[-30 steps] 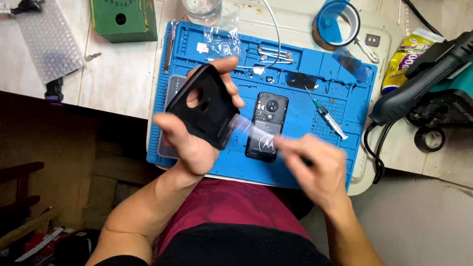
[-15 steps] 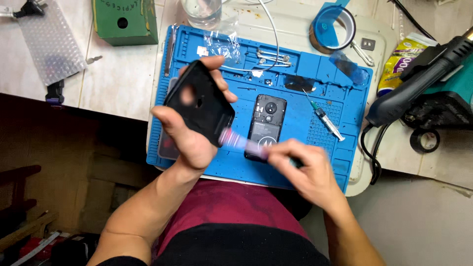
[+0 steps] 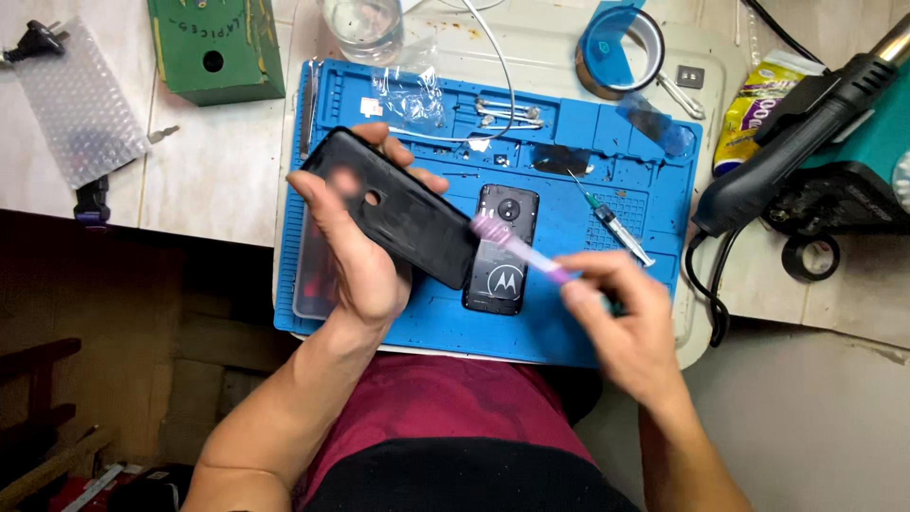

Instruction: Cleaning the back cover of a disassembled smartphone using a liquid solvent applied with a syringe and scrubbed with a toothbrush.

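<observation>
Black phone case (image 3: 398,213) was gripped in our left hand (image 3: 355,256), held tilted above the blue work mat (image 3: 569,322), its inner side facing up. Our right hand (image 3: 621,322) pinched a pale purple brush (image 3: 519,251), the bristle end touching the case's lower edge. A phone (image 3: 502,248) lay back-up on the mat just beneath, a syringe (image 3: 616,228) near it.

black plastic phone case (image 3: 398,213) | pale purple brush (image 3: 519,250) | blue rubber work mat (image 3: 569,322) | green wooden box (image 3: 216,47) at tabletop's far edge
</observation>
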